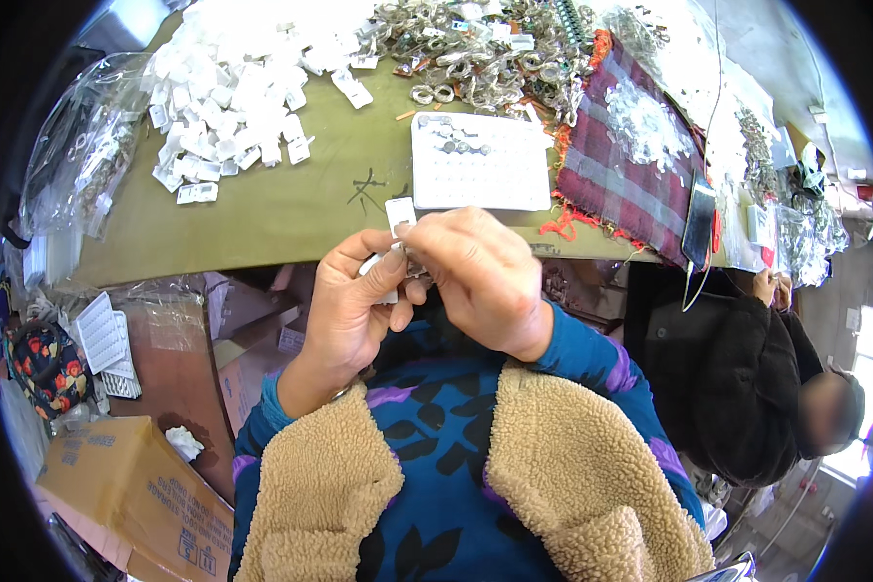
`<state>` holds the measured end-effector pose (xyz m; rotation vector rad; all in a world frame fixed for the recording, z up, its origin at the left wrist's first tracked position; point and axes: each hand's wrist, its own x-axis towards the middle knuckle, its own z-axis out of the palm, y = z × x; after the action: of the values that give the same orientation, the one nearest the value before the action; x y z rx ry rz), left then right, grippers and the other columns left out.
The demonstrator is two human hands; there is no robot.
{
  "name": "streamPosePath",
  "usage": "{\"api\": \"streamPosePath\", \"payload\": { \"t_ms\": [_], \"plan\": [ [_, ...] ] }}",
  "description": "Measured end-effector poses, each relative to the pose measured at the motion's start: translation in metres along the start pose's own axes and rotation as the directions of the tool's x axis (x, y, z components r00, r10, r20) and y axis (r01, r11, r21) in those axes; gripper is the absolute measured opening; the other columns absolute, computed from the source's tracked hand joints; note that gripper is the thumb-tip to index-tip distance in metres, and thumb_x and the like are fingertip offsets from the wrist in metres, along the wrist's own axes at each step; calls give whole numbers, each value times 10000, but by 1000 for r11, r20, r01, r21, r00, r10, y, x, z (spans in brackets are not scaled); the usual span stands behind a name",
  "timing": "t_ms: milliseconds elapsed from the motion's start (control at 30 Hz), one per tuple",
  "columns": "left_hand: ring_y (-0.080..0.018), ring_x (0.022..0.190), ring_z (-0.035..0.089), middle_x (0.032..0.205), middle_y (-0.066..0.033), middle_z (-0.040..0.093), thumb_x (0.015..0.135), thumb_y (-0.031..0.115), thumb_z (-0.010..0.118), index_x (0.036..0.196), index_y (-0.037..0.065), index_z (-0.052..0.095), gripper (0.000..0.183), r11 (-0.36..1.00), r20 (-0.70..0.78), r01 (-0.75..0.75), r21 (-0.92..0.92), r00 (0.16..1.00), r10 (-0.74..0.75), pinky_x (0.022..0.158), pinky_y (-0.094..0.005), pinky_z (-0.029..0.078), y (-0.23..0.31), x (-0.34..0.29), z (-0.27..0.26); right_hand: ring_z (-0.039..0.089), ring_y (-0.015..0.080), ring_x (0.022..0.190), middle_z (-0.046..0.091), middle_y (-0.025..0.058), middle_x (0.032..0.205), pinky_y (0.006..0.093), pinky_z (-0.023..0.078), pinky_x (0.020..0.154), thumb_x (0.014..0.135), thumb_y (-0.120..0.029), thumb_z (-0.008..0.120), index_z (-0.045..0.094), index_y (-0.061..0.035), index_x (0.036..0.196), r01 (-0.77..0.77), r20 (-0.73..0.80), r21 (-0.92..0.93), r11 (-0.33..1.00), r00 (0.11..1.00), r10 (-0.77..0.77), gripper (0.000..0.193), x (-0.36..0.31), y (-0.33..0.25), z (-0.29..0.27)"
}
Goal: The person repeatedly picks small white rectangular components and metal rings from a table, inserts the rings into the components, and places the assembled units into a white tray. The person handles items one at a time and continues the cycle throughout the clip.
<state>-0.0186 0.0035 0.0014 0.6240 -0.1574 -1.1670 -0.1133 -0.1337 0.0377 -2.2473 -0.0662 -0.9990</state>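
At table edge [252, 254], white plastic piece [400, 210] juts lengthwise away from me; left hand [349, 293] clasps second white piece [368, 265]; right hand [485, 278] curled close alongside, hold hidden, can't tell.

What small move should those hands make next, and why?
I'd suggest the left hand stay steady while the right hand makes a small, gentle adjustment near the upright white piece. The two hands meet at its lower end, so steady support might help; fingers partly hide the exact grip.
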Motion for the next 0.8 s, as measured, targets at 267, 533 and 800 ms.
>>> {"api": "streamPosePath", "payload": {
  "t_ms": [267,533,800],
  "plan": [
    [-169,647,680,855,-153,688,863,4,721,1033,-53,623,204,991,-63,-17,134,998,25,422,-209,492,5,10,7,670,288,786,679,135,899,339,535,698,748,102,716,656,-18,949,-267,-74,246,932,953,292,241,-8,9,-5],
    [-171,662,679,885,-148,687,852,-8,723,1081,-52,645,246,989,20,-50,136,999,48,416,-204,492,2,21,7,675,278,753,690,113,848,329,534,668,662,100,753,690,-8,904,-181,-135,275,944,965,224,272,-4,13,-16],
    [-145,640,665,879,-146,695,928,55,664,1104,-48,628,207,991,-24,27,130,999,-24,396,-191,449,2,19,8,664,243,736,698,112,891,338,532,643,646,-11,747,693,20,1004,179,-18,-79,981,983,-180,363,-5,24,-15]
  ]
}}
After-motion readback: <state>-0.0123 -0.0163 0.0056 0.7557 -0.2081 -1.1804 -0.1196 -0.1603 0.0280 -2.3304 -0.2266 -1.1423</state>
